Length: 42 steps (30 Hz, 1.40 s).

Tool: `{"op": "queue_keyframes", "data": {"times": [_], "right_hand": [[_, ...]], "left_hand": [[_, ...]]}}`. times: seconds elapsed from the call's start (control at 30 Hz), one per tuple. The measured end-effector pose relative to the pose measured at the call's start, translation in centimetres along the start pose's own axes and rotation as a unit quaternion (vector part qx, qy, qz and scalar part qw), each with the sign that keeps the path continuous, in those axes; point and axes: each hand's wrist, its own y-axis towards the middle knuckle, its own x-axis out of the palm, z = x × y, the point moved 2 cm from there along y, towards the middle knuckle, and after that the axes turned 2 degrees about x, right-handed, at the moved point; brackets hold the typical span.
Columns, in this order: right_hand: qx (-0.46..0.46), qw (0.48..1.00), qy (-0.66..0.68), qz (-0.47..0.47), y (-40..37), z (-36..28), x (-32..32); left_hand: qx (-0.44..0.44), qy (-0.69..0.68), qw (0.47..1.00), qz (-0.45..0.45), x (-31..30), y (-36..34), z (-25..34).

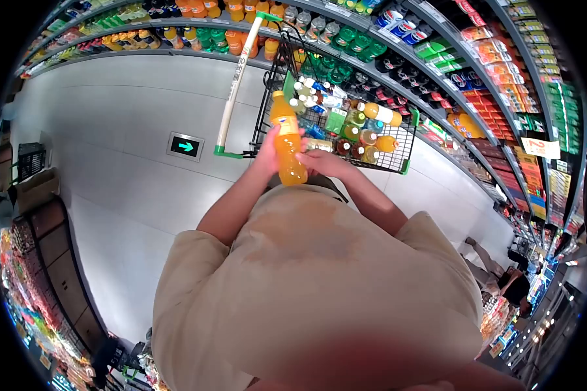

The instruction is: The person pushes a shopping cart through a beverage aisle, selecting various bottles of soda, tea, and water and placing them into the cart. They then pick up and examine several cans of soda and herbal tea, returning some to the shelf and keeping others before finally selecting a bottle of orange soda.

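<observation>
An orange drink bottle [285,122] with an orange cap is held in front of my body, its cap pointing away from me and its base toward my shirt. My left hand [268,151] wraps round its middle, with fingertips showing on the far side. My right hand [324,163] meets the bottle's lower part from the right, its thumb on the side; some of its fingers are hidden. Just beyond my hands stands a black wire shopping cart [398,156] with green corners. Inside lie several drink bottles, among them an orange one [386,143] and a yellowish one with a white label [383,114].
The cart's pale handle bar [236,91] runs along its left side. Drink shelves [385,49] curve behind and to the right. A green arrow sign [186,146] is set in the tiled floor. Another person [512,287] is at the far right, and displays [45,254] line the left.
</observation>
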Motion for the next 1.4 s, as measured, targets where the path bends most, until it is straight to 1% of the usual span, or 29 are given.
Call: {"op": "queue_keyframes", "data": {"times": [0.03,0.07,0.13,0.17,0.2,0.23,0.27,0.3,0.37,0.4,0.5,0.6,0.63,0.7,0.8,0.9,0.93,0.97,1.03,1.1,1.17,1.2,1.23,1.3,1.33,1.4], "right_hand": [[-0.007,0.999,-0.022,0.041,-0.1,-0.2,0.9],[-0.021,0.998,-0.012,0.05,-0.1,0.1,1.4],[-0.045,0.997,0.009,0.063,0.2,1.8,2.0],[-0.033,0.997,0.007,0.074,0.5,3.4,2.1],[-0.02,0.996,0.007,0.084,0.2,4.2,2.4],[-0.009,0.996,0.006,0.093,0.0,4.7,2.5],[0.004,0.986,-0.112,0.12,-0.8,5.4,2.2],[0.007,0.978,-0.166,0.128,-0.8,6.6,2.3],[0.009,0.951,-0.273,0.145,0.4,9.4,2.2],[0.071,0.962,-0.242,0.101,-0.1,7.7,2.3],[-0.032,0.963,-0.25,0.096,3.2,9.1,2.2],[-0.082,0.947,-0.296,0.093,4.3,4.0,2.2],[-0.106,0.949,-0.288,0.07,5.9,3.6,2.0],[-0.098,0.952,-0.282,0.065,8.8,1.8,2.0],[-0.142,0.934,-0.325,0.052,11.1,-2.7,2.7],[-0.181,0.952,-0.244,0.021,12.2,-7.5,4.3],[-0.188,0.97,-0.154,-0.017,12.8,-10.2,5.7],[-0.18,0.973,-0.143,-0.029,12.6,-11.9,6.5],[-0.204,0.971,-0.115,-0.054,12.8,-14.9,8.0],[-0.248,0.962,-0.079,-0.083,14.9,-16.5,9.9],[-0.192,0.968,0.047,-0.154,17.6,-17.7,11.9],[-0.184,0.971,0.065,-0.139,17.7,-19.5,12.6],[-0.149,0.979,0.05,-0.128,17.3,-22.3,13.3],[-0.128,0.985,0.071,-0.093,18.6,-26.0,15.2],[-0.132,0.984,0.079,-0.085,19.8,-27.3,16.3],[-0.144,0.982,0.097,-0.067,21.9,-29.6,18.2]], "left_hand": [[-0.004,0.008,1.0,0.02,-0.2,-1.2,0.7],[0.037,0.108,0.991,0.076,-0.5,-2.5,1.3],[0.02,0.06,0.998,0.028,-2.3,-5.0,2.1],[0.011,0.034,0.999,0.007,-3.3,-6.2,2.5],[0.019,0.039,0.999,0.001,-3.7,-7.5,2.8],[0.036,0.039,0.998,0.014,-4.0,-8.5,3.3],[0.054,0.042,0.997,0.028,-4.3,-9.6,3.7],[0.072,0.045,0.996,0.041,-4.0,-10.5,4.1],[0.102,0.032,0.993,0.044,-1.6,-12.1,5.4],[0.111,0.028,0.992,0.044,-0.8,-12.9,6.1],[0.136,0.038,0.988,0.059,-0.1,-14.0,7.9],[0.173,0.062,0.979,0.088,2.0,-15.7,9.2],[0.183,0.075,0.975,0.103,2.4,-16.4,9.7],[0.199,0.094,0.966,0.134,2.6,-17.4,10.7],[0.227,0.105,0.952,0.177,2.9,-18.6,11.9],[0.247,0.124,0.939,0.205,2.6,-19.6,13.4],[0.26,0.119,0.932,0.221,2.2,-20.2,15.3],[0.263,0.113,0.928,0.239,1.5,-20.2,16.1],[0.266,0.11,0.921,0.262,0.6,-20.2,18.1],[0.278,0.114,0.91,0.285,-0.6,-20.8,20.8],[0.242,0.084,0.944,0.209,0.2,-21.3,23.7],[0.248,0.111,0.94,0.205,0.2,-21.7,25.5],[0.246,0.139,0.938,0.199,0.1,-22.1,27.2],[0.224,0.164,0.944,0.176,-0.3,-22.9,30.8],[0.212,0.176,0.948,0.162,-0.5,-23.3,32.4],[0.181,0.213,0.938,0.205,-1.0,-24.0,35.2]]}}
